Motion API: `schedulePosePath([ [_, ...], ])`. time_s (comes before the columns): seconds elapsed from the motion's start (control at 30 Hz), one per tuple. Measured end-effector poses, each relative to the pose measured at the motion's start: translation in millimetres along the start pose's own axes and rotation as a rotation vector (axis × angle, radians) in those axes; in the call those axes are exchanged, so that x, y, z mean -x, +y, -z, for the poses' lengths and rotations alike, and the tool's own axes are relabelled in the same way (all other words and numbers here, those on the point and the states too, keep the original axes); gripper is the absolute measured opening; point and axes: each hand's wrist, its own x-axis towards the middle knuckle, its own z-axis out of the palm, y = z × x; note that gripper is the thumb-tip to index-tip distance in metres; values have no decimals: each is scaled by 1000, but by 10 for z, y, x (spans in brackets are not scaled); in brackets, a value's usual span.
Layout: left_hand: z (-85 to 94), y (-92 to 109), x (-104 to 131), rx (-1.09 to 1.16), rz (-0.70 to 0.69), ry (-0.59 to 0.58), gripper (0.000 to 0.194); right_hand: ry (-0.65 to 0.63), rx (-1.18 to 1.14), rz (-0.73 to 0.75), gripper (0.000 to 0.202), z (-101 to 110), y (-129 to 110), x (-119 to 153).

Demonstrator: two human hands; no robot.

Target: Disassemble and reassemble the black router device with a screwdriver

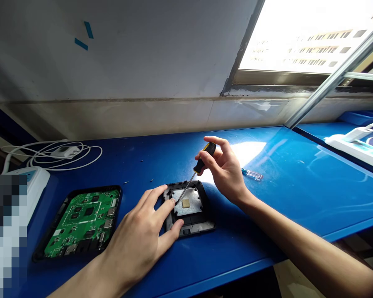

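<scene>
Blue tabletop: a broad, smooth blue table (230,249) under everything on the bench.
Green board: a green rectangular circuit board (80,223) in a black plastic shell, lying beside the left forearm.
Black cover: a squarish black plastic cover with rounded corners (209,218), flat on the table between the 2 hands, inner side up.
Left hand: the left hand (143,229) is spread over the cover's left side, fingers pressing its edge, gripping nothing.
Right hand: the right hand (226,171) is curled around a black-and-yellow-handled screwdriver (199,166), its steel shaft slanting down leftward.
Metal plate: a silver rectangular metal plate (195,198) sits inside the cover; screwdriver work at its left edge seems the step in hand.
Clear tool: a slim, clear-handled tool with a blue end (252,174), beyond the right wrist.
Tan pad: 1 small square tan pad (185,203) on the plate.
Loose screws: 2 tiny metal screws (126,182) behind the cover.
Screwdriver tip: at the left index fingertip; whether it sits in a screw is too small to tell. The next move calls for a seated tip, a straighter shaft and a firmly held cover.
</scene>
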Motion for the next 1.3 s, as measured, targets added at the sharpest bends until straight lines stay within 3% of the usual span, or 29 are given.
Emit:
schedulePosePath([
  [1.3,-20,-17,12,15,16,-5,26,19,47,111,33,-36,-69,63],
])
